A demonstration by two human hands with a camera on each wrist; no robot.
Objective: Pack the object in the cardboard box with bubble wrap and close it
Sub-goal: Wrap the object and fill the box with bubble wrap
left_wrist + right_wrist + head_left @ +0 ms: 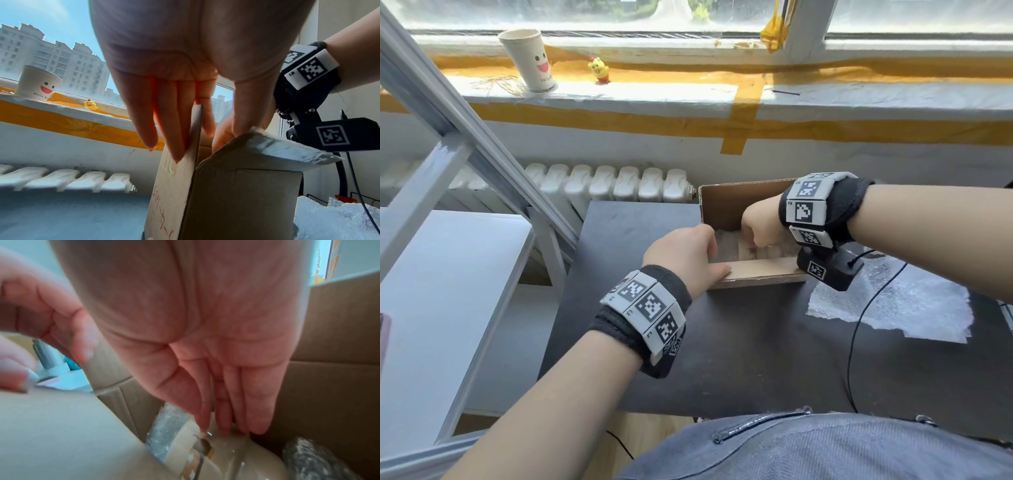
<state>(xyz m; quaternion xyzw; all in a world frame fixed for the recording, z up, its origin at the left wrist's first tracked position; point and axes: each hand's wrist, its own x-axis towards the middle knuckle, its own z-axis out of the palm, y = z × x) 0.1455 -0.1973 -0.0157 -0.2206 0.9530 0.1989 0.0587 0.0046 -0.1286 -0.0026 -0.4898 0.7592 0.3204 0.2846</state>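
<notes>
The cardboard box (736, 205) sits on the worktop (722, 359); the bubble wrap (914, 308) sheet lies right of it, the radiator (613, 183) behind-left.

Bright daylight pours through the window (722, 13) ahead of me onto a white sill (654, 92) patched with orange tape (746, 102). A paper cup with a smiling face (530, 61) and a small yellow figurine (600, 70) stand on it. Below runs a white radiator (606, 183). I sit at a dark table (722, 342), a grey metal frame (465, 130) to my left. Apartment blocks (57, 60) rise outside under blue sky.
</notes>
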